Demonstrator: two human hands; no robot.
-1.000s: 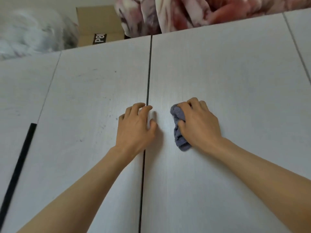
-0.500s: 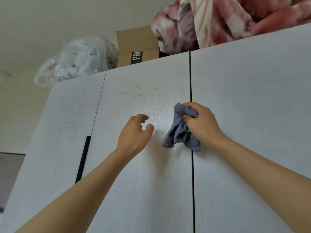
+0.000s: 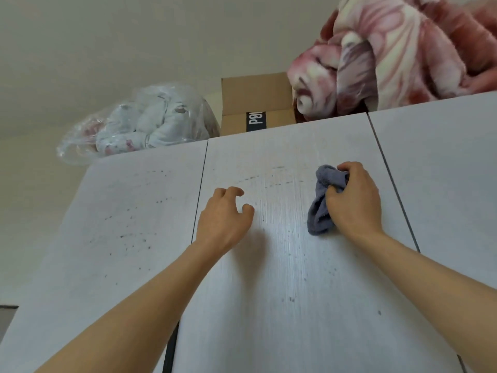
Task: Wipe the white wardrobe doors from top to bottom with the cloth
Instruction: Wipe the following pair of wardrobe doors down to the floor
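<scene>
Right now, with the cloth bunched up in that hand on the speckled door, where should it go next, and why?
Probably up: the right hand holds the cloth below the door's top edge, and faint dark streaks sit above it. Reaching that top strip first would let the wipe run downward over the specks below.

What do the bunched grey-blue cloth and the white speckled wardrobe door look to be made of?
Bunched grey-blue cloth: soft looped terry or microfibre, judging by its fuzzy nap and limp folds in the right hand.
White speckled wardrobe door: probably laminated board with a matt, faintly sheened finish; fine vertical grain lines show, dotted with dark specks.
</scene>
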